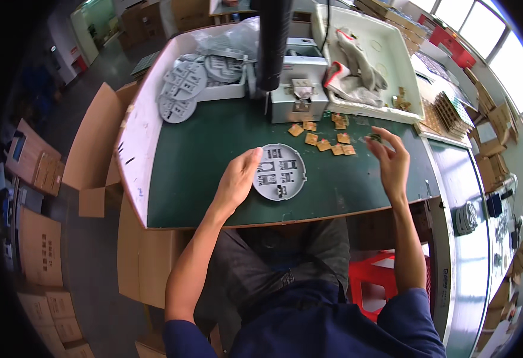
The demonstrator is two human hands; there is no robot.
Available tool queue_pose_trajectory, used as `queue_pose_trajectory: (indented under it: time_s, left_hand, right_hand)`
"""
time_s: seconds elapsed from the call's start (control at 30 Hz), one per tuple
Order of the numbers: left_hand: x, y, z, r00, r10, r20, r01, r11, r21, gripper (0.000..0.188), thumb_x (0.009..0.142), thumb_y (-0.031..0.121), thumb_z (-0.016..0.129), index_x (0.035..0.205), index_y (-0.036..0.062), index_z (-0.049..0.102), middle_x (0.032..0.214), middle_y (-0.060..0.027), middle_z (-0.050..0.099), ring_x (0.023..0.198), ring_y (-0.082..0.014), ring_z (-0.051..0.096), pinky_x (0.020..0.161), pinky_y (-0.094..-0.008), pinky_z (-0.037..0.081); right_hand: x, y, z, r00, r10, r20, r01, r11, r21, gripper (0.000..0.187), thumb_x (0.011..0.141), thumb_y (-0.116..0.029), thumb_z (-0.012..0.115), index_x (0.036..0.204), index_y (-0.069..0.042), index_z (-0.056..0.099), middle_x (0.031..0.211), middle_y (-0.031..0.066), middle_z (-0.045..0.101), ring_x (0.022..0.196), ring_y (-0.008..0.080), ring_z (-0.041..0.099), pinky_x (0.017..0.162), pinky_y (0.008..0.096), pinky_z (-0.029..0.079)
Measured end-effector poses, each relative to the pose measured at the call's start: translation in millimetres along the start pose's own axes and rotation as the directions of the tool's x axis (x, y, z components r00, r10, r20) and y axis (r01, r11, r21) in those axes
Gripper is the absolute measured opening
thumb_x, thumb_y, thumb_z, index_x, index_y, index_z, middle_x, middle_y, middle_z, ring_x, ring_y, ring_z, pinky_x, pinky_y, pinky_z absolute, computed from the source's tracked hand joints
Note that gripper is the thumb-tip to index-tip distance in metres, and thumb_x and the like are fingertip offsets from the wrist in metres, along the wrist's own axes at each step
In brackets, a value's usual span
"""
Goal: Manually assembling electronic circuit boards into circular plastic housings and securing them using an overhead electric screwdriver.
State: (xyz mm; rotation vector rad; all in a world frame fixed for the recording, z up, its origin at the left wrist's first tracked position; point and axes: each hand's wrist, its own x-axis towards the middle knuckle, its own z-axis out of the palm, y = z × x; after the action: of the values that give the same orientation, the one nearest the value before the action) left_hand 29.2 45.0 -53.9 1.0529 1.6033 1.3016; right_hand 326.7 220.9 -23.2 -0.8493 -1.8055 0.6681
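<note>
My left hand (235, 184) is closed on the left edge of a round light-grey plastic disc (298, 184), its thumb along the rim. The disc lies flat on the green tabletop, and its moulded slots look dark inside. To the right and raised over the table, my right hand (395, 162) pinches a small dark-green piece (375, 138) between thumb and fingertips; its exact kind is too small to tell. Between the disc and that hand, several small yellowish square pieces (324, 145) lie scattered, some with reddish marks.
Behind the disc stands a grey metal box (298, 106) with a small fixture, beside a black vertical column (273, 45). Stacked grey discs (178, 108) fill the back left. A white tray (413, 98) holds gloves (357, 83). An open cardboard box (91, 152) stands left of the table.
</note>
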Motion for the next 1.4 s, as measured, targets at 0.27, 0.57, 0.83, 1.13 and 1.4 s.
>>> queue_pose_trajectory:
  time_s: [0.27, 0.57, 0.83, 1.13, 1.4]
  left_hand:
    - [-12, 27, 36, 0.820, 0.554, -0.147, -0.441, 0.774, 0.454, 0.035, 0.104, 0.024, 0.064, 0.127, -0.0022, 0.065, 0.115, -0.0059, 0.071, 0.096, -0.0146, 0.065, 0.087, -0.0301, 0.052]
    - [-30, 51, 48, 0.961, 0.256, 0.102, -0.214, 0.926, -0.311, 0.029, 0.103, 0.023, 0.067, 0.117, -0.0023, 0.068, 0.103, -0.0035, 0.072, 0.091, -0.0076, 0.065, 0.083, -0.0248, 0.053]
    - [-31, 47, 33, 0.980, 0.185, 0.075, -0.172, 0.973, -0.154, 0.029, 0.103, 0.023, 0.067, 0.111, -0.0043, 0.070, 0.097, -0.0027, 0.071, 0.090, -0.0068, 0.066, 0.084, -0.0236, 0.053]
    - [-37, 45, 33, 0.954, 0.299, 0.028, -0.280, 0.919, -0.277, 0.023, 0.099, 0.019, 0.071, 0.108, -0.0021, 0.072, 0.096, -0.0047, 0.075, 0.089, -0.0098, 0.068, 0.081, -0.0252, 0.054]
    - [-41, 50, 29, 0.633, 0.774, -0.022, -0.666, 0.559, 0.494, 0.012, 0.089, 0.006, 0.077, 0.101, 0.0060, 0.075, 0.095, -0.0075, 0.076, 0.087, -0.0169, 0.072, 0.076, -0.0302, 0.056]
  right_hand:
    - [-23, -49, 41, 0.880, 0.148, 0.450, -0.445, 0.587, 0.676, 0.032, 0.095, -0.006, 0.073, 0.124, 0.001, 0.064, 0.110, 0.0092, 0.071, 0.102, 0.0205, 0.073, 0.094, 0.0347, 0.061]
    - [-41, -74, 68, 0.862, 0.046, 0.505, -0.419, 0.626, 0.658, 0.033, 0.092, 0.002, 0.073, 0.124, 0.001, 0.066, 0.106, 0.0046, 0.069, 0.094, 0.0133, 0.072, 0.086, 0.0306, 0.061]
    - [-34, -102, 55, 0.825, -0.251, 0.506, 0.280, 0.960, 0.020, 0.036, 0.088, 0.005, 0.076, 0.123, 0.001, 0.070, 0.104, 0.0034, 0.071, 0.096, 0.0139, 0.072, 0.080, 0.0288, 0.060]
    - [-39, -84, 61, 0.865, 0.014, 0.501, -0.173, 0.947, 0.272, 0.034, 0.090, 0.007, 0.071, 0.124, 0.003, 0.069, 0.106, 0.0070, 0.075, 0.096, 0.0119, 0.070, 0.086, 0.0286, 0.059]
    - [-44, -85, 63, 0.840, 0.013, 0.543, -0.216, 0.925, 0.312, 0.031, 0.093, 0.007, 0.069, 0.123, 0.004, 0.069, 0.110, 0.0078, 0.074, 0.100, 0.0113, 0.069, 0.090, 0.0270, 0.057]
